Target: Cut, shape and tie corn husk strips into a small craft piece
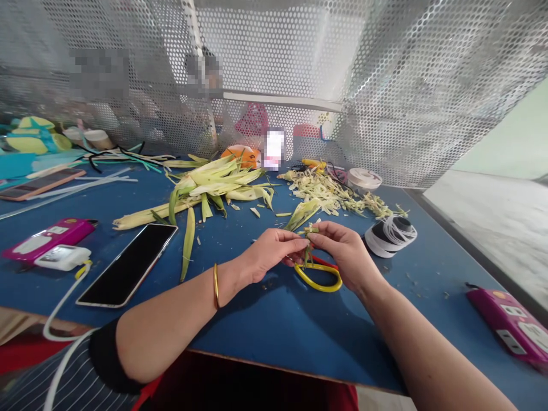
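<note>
My left hand [277, 251] and my right hand [339, 248] meet over the middle of the blue table. Both are closed, thumbs against fingers, on a small piece of green corn husk [309, 231] between them. Just below lie scissors with yellow and red handles [319, 278], their blades hidden. A loose husk leaf [303, 213] rests behind my fingers. To the right of my right hand stands a spool of white thread [390, 235], tilted. Farther back are a pile of large corn husks [218, 185] and a heap of shredded husk pieces [319, 188].
A black-screened phone [128, 265] and a magenta power strip [51, 240] with a white charger [64, 257] lie at left. Another magenta power strip [509, 319] is at right. A roll of tape [363, 178] sits at the back, before a perforated metal screen [274, 51].
</note>
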`<control>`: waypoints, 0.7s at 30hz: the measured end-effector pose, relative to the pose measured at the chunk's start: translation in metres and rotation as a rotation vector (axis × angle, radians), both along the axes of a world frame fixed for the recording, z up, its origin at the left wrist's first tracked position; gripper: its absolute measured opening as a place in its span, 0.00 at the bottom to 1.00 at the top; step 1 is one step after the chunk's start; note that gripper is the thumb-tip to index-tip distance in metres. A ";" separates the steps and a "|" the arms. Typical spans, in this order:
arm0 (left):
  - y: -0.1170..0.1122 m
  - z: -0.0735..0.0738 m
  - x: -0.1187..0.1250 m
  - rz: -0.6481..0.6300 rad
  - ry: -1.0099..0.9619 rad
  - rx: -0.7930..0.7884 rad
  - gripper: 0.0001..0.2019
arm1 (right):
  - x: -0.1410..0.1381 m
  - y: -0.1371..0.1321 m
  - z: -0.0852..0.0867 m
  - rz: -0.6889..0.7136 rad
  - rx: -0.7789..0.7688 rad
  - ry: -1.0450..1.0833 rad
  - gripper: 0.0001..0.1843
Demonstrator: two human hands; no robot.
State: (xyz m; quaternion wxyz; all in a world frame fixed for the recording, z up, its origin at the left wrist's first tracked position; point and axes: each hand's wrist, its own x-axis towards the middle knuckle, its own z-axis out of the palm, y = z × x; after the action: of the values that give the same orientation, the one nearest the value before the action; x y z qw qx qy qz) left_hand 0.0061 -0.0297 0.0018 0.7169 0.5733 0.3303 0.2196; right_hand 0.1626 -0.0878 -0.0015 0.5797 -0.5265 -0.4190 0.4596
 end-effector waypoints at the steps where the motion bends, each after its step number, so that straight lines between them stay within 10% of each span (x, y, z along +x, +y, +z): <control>1: 0.000 0.000 0.000 -0.001 0.017 0.011 0.13 | 0.000 0.000 0.000 -0.006 0.003 0.000 0.16; 11: 0.002 -0.017 0.003 0.125 0.190 0.387 0.07 | -0.012 0.000 -0.007 -0.070 -0.009 0.021 0.15; 21: -0.004 -0.011 0.007 0.146 0.063 0.163 0.08 | -0.014 0.001 -0.010 -0.117 0.002 0.048 0.16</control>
State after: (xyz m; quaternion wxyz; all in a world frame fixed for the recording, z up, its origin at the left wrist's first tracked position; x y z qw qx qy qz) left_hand 0.0127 -0.0336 -0.0097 0.6395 0.6107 0.3745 0.2791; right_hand 0.1487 -0.0873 -0.0119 0.6161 -0.5383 -0.3737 0.4370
